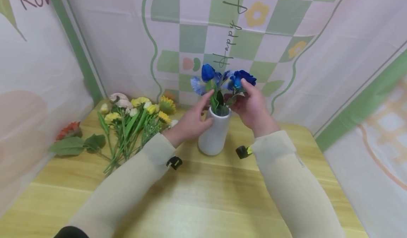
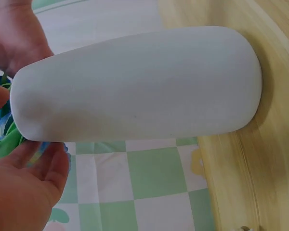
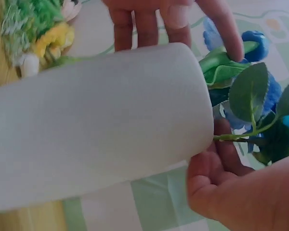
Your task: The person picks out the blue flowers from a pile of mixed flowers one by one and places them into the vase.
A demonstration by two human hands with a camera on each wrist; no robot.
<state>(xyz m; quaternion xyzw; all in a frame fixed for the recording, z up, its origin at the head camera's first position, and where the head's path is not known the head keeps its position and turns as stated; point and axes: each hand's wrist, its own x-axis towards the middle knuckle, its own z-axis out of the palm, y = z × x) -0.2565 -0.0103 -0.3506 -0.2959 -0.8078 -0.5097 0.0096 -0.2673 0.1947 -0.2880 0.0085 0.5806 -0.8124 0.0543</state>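
A white vase (image 1: 213,135) stands upright on the table, holding blue artificial flowers. Among them are a blue tulip (image 1: 207,72), a blue rose (image 1: 237,78) and paler blue blooms. My left hand (image 1: 194,123) is at the left of the rim, its index finger touching the tulip's green leaf (image 3: 219,62). At the right, my right hand (image 1: 252,109) has its thumb up against the rose. Its other fingers lie bent beside the rose's stem (image 3: 236,137) at the rim, with no clear grip visible. The vase hides part of both hands in the wrist views.
Left on the table (image 1: 203,202) lies a pile of yellow and white flowers (image 1: 133,121) with long green stems. An orange-red flower (image 1: 68,130) lies beyond it at the left edge. A printed cloth (image 1: 194,36) hangs close behind the vase.
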